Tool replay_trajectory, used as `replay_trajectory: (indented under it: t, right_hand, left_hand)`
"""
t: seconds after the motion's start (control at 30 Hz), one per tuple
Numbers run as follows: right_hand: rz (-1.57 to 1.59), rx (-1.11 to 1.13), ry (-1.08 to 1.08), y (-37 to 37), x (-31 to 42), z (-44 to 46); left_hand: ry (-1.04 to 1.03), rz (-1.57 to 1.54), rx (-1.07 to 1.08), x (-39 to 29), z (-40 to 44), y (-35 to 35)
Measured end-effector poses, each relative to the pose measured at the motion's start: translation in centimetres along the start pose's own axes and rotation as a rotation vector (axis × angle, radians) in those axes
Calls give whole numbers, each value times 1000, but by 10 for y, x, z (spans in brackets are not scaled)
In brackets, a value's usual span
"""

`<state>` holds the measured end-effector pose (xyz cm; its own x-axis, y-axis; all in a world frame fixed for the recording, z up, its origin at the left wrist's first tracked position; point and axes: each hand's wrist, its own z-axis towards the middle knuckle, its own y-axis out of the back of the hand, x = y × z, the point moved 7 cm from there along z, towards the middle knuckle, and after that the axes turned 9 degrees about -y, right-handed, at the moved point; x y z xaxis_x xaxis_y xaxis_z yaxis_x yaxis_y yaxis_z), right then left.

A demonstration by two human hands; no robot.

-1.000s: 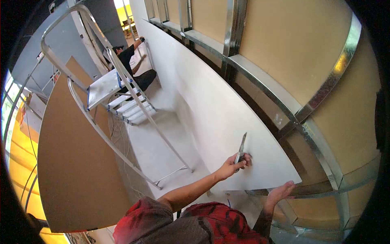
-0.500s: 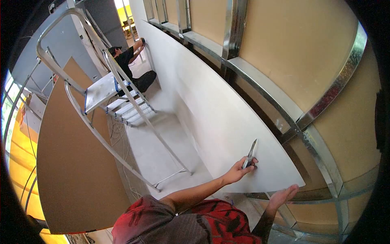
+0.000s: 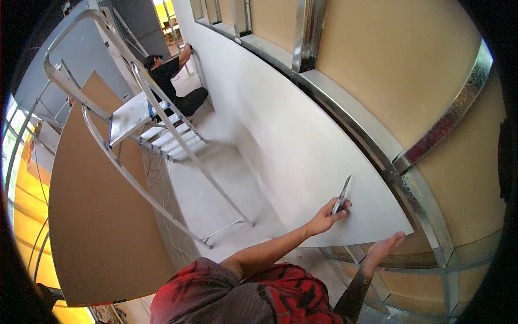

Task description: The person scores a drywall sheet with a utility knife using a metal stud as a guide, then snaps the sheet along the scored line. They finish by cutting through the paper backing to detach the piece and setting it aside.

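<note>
My left hand (image 3: 325,217) is closed around a utility knife (image 3: 340,202), its blade extended and pointing up. That hand is in front of the white wall panel (image 3: 302,156), close to its near end. At the panel's lower near corner is my right hand (image 3: 382,251), fingers stretched out and the palm against the edge. The panel stands along a metal stud frame (image 3: 350,116), with a narrow dark gap showing between its upper edge and the frame's horizontal rail. Whether the panel touches the studs behind it is hidden.
An aluminium stepladder (image 3: 178,135) stands left of the panel. Beyond it a co-worker (image 3: 172,86) crouches at the panel's far end, arms raised to it. A large brown board (image 3: 102,205) leans at the left, with loose cables (image 3: 159,178) on the floor beside it.
The panel has shifted up and toward the stud frame, narrowing the dark gap. Both my hands have moved up and slightly right with it. The co-worker's arm is raised higher.
</note>
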<state>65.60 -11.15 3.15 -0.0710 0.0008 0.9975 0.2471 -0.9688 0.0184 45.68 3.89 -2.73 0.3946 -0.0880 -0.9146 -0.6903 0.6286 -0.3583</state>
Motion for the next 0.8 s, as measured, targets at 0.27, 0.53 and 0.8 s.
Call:
replay_trajectory:
  t: [0.27,0.53,0.8]
  right_hand:
    - [-66,12,-85,-1,-7,15]
    - [-255,-202,405,30,71,-37]
    - [-367,1023,246,-55,-17,-89]
  left_hand:
    - [-49,-40,-10,11,15,0]
    - [-104,-6,12,8,19,5]
    - [254,59,-98,-11,-39,45]
